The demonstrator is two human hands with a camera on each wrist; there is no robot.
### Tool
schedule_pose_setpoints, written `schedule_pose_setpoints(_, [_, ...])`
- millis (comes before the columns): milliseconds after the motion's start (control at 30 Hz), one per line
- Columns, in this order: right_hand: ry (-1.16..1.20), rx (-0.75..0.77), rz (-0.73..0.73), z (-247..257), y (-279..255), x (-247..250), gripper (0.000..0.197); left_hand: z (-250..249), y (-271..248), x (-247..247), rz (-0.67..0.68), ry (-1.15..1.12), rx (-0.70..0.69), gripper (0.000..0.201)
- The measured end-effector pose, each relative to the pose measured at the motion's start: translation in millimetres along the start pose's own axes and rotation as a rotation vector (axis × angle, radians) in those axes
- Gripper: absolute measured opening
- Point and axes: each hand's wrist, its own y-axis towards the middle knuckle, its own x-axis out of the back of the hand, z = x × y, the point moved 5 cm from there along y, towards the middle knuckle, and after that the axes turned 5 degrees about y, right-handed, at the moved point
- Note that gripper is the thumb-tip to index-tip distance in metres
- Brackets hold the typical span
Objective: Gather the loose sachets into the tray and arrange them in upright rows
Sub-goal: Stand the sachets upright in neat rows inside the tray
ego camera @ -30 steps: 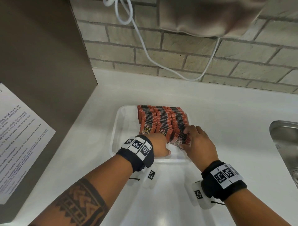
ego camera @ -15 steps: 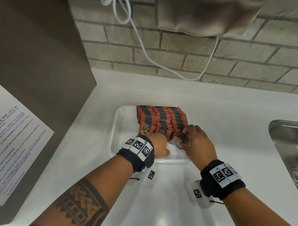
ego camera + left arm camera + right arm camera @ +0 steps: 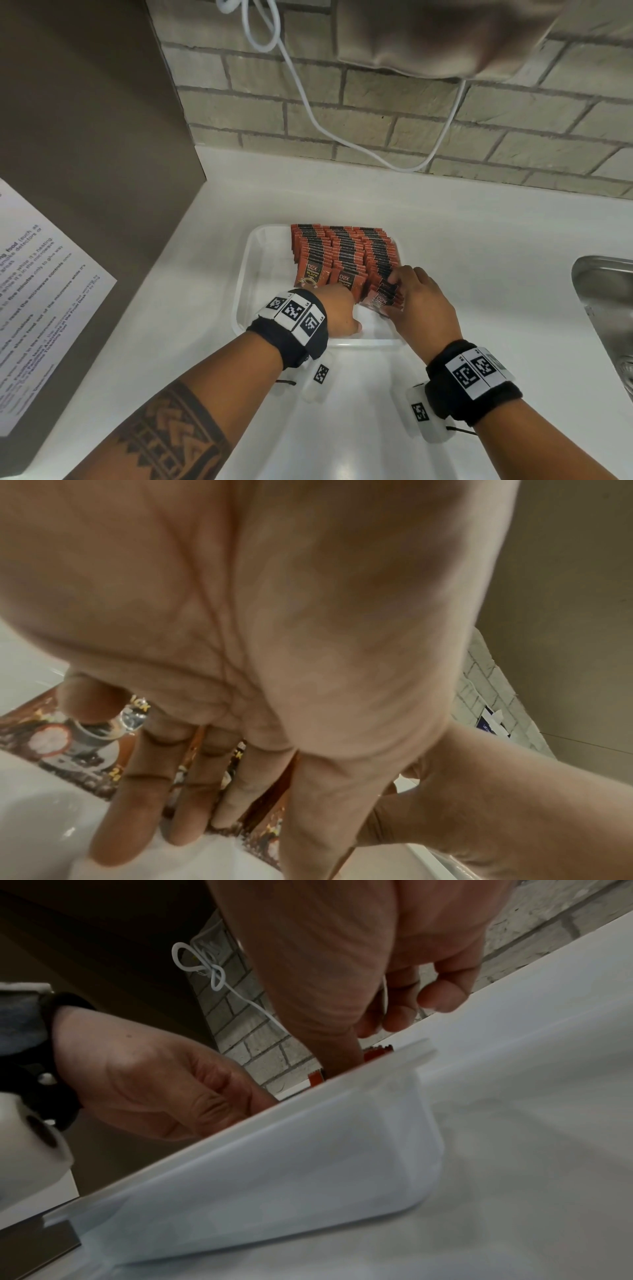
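Observation:
Orange-and-black sachets (image 3: 342, 250) stand in three rows in the white tray (image 3: 245, 284) on the counter. My left hand (image 3: 339, 305) reaches into the tray's near end. Its straight fingers (image 3: 192, 791) lie flat against the front sachets (image 3: 51, 739) of the left and middle rows. My right hand (image 3: 399, 291) pinches the leaning front sachets (image 3: 380, 301) of the right row, fingers curled over their tops. In the right wrist view the right hand's (image 3: 377, 1020) thumb dips behind the tray wall (image 3: 308, 1150), and red sachet edges (image 3: 377, 1050) show above the rim.
A steel sink (image 3: 609, 308) lies at the right edge. A brown panel bearing a printed sheet (image 3: 41, 274) rises on the left. A white cable (image 3: 308, 102) hangs on the brick wall behind the tray. White counter (image 3: 359, 428) lies in front of the tray.
My right hand has shifted slightly left and back with the right row's front sachets. The left hand has stayed against the front sachets.

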Motion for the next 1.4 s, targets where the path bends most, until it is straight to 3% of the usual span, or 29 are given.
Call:
schedule_pose_setpoints(933, [0.006, -0.003, -0.002, -1.1, -0.4, 0.0, 0.051, -3.5, -3.7, 1.1, 0.017, 0.006, 0.0, 0.048])
schedule_pose_setpoints(1133, [0.015, -0.004, -0.009, -0.1, 0.6, 3.6, 0.046, -16.6, -4.9, 3.7, 0.05, 0.001, -0.122, 0.049])
schedule_pose_setpoints(1400, [0.012, -0.025, -0.001, -3.8, 1.3, 3.0, 0.048, -29.9, 6.5, 0.9, 0.093, -0.038, -0.124, 0.047])
